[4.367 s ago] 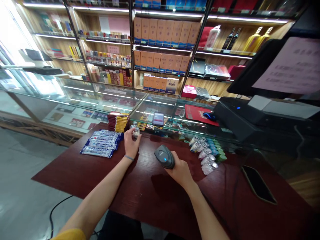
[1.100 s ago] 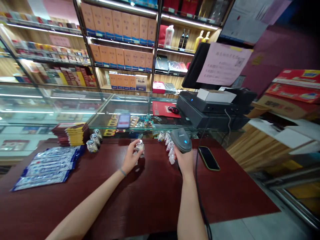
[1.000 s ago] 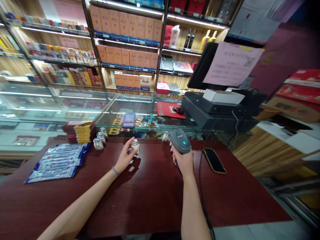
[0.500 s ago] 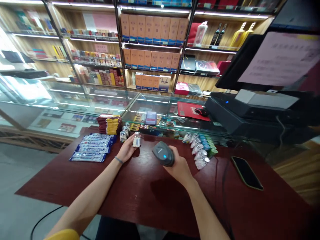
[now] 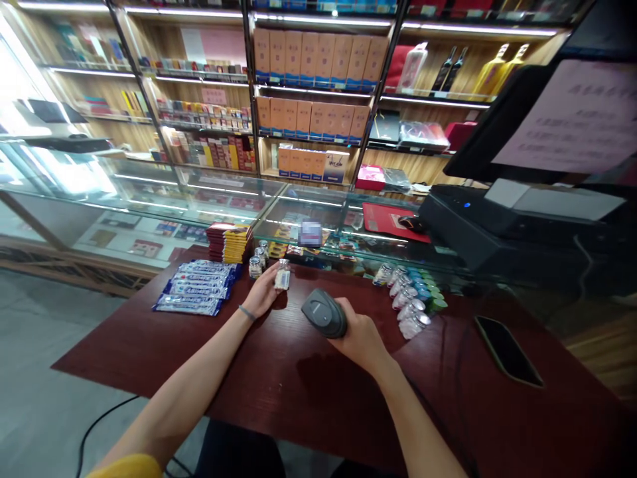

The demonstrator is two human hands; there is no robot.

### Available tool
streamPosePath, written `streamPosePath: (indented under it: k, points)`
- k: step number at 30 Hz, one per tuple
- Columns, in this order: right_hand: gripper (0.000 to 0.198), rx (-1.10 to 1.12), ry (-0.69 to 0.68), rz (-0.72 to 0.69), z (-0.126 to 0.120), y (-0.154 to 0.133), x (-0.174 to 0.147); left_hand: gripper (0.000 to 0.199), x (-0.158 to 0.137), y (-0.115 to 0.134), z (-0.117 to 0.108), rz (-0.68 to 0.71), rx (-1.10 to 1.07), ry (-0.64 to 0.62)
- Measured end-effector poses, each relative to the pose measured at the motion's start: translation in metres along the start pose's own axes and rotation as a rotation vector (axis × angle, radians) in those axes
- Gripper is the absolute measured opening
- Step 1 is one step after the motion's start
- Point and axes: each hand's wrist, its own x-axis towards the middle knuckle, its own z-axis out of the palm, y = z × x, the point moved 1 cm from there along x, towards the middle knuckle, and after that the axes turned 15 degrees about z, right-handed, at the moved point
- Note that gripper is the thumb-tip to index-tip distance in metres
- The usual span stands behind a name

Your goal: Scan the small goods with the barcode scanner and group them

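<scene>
At a shop's dark red worktop (image 5: 308, 392), a person's left hand (image 5: 263, 295) closes its fingers around a small clear bottle (image 5: 283, 275), holding it upright just above the wood, its pale label turned toward the right. The right hand (image 5: 359, 337) is wrapped tight on the grip of a grey barcode scanner (image 5: 324, 313), whose head points left at the bottle from near by. To scan well, the bottle wants to stay steady with fingers kept off the label, and the scanner's window squared to the code rather than skewed. Three like bottles (image 5: 257, 260) stand just left of the held one, beside blue packets (image 5: 196, 295) and a stack of yellow-edged packs (image 5: 229, 242). More bottles (image 5: 405, 302) lie in a row to the right, well apart from a dark phone (image 5: 507, 358).
</scene>
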Motion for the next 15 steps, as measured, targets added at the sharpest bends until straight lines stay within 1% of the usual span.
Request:
streamPosePath:
  k: [2, 3, 5, 7, 9, 11, 13, 15]
  points:
    - [0.046, 0.038, 0.026, -0.005, 0.001, 0.001, 0.0, 0.053, -0.001, 0.002, 0.001, 0.029, 0.03, 0.031]
    - [0.047, 0.052, 0.039, -0.006, 0.001, 0.002, 0.0, 0.057, -0.002, 0.003, 0.001, 0.078, 0.062, 0.049]
    - [0.045, 0.073, 0.059, -0.004, 0.002, 0.004, 0.001, 0.067, -0.001, 0.009, 0.0, 0.232, 0.186, 0.089]
    - [0.044, 0.097, 0.067, 0.001, 0.004, 0.007, 0.002, 0.069, 0.0, 0.019, -0.004, 0.422, 0.413, 0.12]
    - [0.044, 0.117, 0.069, 0.005, 0.006, 0.011, 0.003, 0.063, 0.002, 0.032, -0.012, 0.592, 0.714, 0.137]
    - [0.044, 0.116, 0.066, 0.014, 0.007, 0.014, 0.003, 0.052, 0.004, 0.046, -0.021, 0.706, 1.006, 0.125]
    - [0.043, 0.099, 0.062, 0.032, 0.008, 0.016, 0.004, 0.043, 0.007, 0.057, -0.032, 0.741, 1.21, 0.089]
    - [0.041, 0.081, 0.059, 0.047, 0.008, 0.016, 0.004, 0.038, 0.01, 0.064, -0.041, 0.717, 1.326, 0.038]
